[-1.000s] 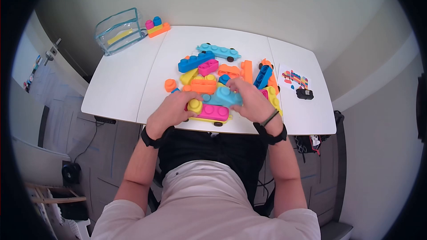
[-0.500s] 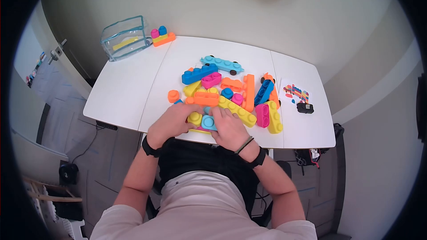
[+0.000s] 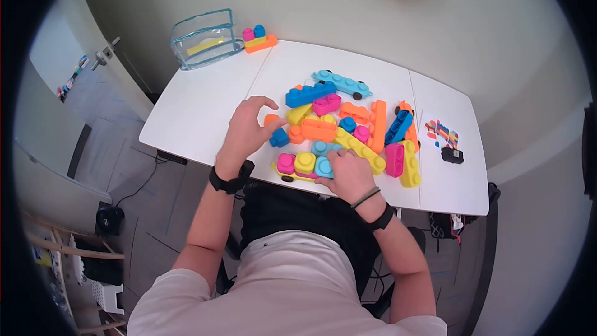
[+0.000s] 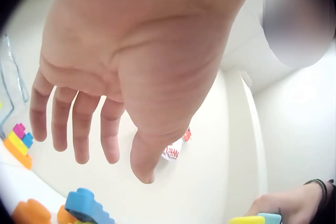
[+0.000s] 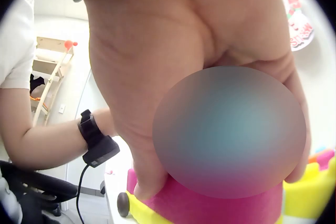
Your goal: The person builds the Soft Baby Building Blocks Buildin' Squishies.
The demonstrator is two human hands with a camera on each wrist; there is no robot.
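My right hand [image 3: 352,177] grips a light-blue block [image 3: 323,167] from above, over the front of a yellow wheeled base [image 3: 300,178]. Beside that block on the base sit a yellow block [image 3: 305,163] and a pink block [image 3: 285,162]. In the right wrist view, a long pink block [image 5: 226,211] lies under the grip; a blur covers the held block. My left hand [image 3: 245,127] is held over the table with fingers spread and nothing in them. Its thumb is close to an orange block [image 3: 270,119] and a small blue block [image 3: 280,137].
Loose blocks, among them a long yellow block [image 3: 367,154], lie behind the wheeled base. A light-blue wheeled base [image 3: 342,83] stands farther back. A clear bag [image 3: 205,40] is at the back left. A picture sheet [image 3: 438,129] and a black device [image 3: 452,155] lie right.
My left hand has let go of the yellow block and moved away to the left and back. My right hand brought the light-blue block down beside the yellow one and stays on it.
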